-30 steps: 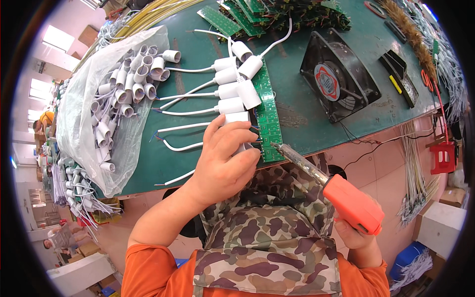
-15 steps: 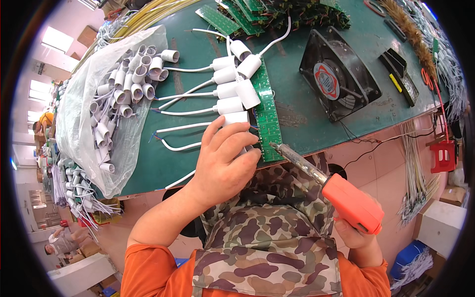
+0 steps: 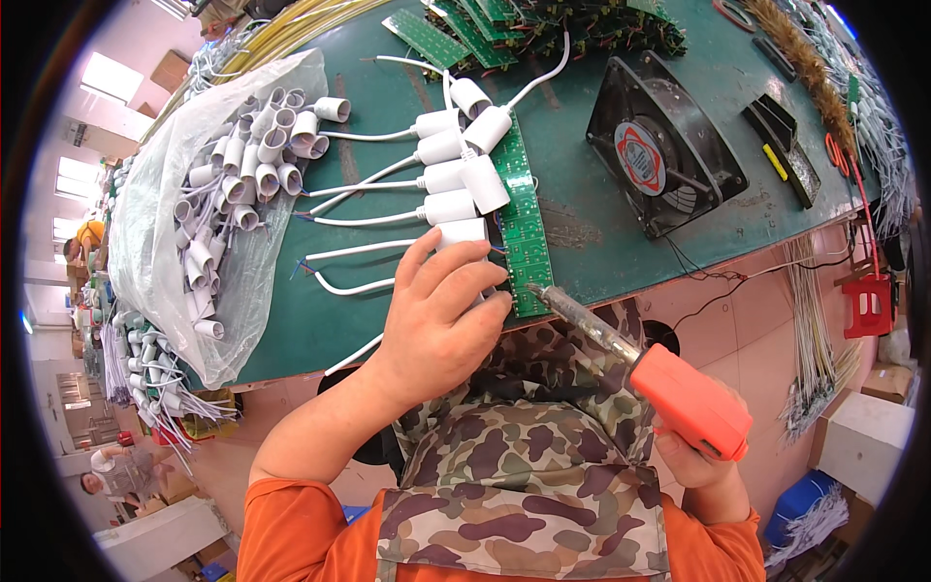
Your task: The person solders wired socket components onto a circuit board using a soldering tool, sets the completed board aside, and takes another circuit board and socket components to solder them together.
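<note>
My right hand grips a soldering iron by its orange-red handle. Its metal tip touches or hovers just over the near end of a long green circuit board; which of the two, I cannot tell. My left hand lies at the board's left edge, fingers curled over white plastic sleeves with cables. One such sleeve shows past the fingertips; what sits under the fingers is mostly hidden. Farther along the board, several more white sleeves lie with their white cables pointing left. Thin wires show between sleeve and board.
A clear plastic bag full of white sleeves lies at the left. A black fan stands right of the board, near a black holder. Stacked green boards lie at the back. A red stool stands at right.
The soldering iron's tip has shifted very slightly left on the board. My left hand looks still. In the left background, a person has changed posture.
</note>
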{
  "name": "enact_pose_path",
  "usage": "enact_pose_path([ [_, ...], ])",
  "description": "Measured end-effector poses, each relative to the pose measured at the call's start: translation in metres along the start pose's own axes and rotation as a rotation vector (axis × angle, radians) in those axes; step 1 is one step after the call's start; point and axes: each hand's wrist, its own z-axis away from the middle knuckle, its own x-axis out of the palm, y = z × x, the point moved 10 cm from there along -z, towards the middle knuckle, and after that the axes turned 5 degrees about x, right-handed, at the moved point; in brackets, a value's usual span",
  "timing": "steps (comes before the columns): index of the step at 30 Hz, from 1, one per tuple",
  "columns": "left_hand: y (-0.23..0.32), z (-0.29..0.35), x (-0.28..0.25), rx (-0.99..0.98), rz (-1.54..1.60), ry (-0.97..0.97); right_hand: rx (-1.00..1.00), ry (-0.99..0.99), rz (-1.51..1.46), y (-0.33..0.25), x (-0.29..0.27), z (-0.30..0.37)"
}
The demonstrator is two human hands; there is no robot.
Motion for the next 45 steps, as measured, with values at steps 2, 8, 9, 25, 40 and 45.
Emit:
enact_pose_path([
  [2, 0.0, 0.002, 0.001, 0.012, -0.02, 0.012, -0.001, 0.001, 0.012, 0.0, 0.0, 0.0],
  [8, 0.002, 0.001, 0.002, 0.031, -0.037, 0.022, 0.02, -0.026, -0.023, 0.0, 0.005, -0.004],
  [9, 0.002, 0.001, 0.002, 0.033, -0.039, 0.018, 0.003, -0.024, -0.012, -0.002, 0.005, -0.005],
  [25, 0.002, 0.003, 0.004, 0.05, -0.06, 0.008, 0.068, -0.042, 0.053, -0.016, 0.007, -0.017],
  [40, 0.004, 0.002, 0.003, 0.042, -0.048, 0.011, 0.226, 0.008, 0.062, 0.015, -0.013, 0.027],
  [45, 0.005, 0.002, 0.0, 0.035, -0.044, -0.009, 0.318, 0.113, -0.146, 0.021, -0.011, 0.021],
])
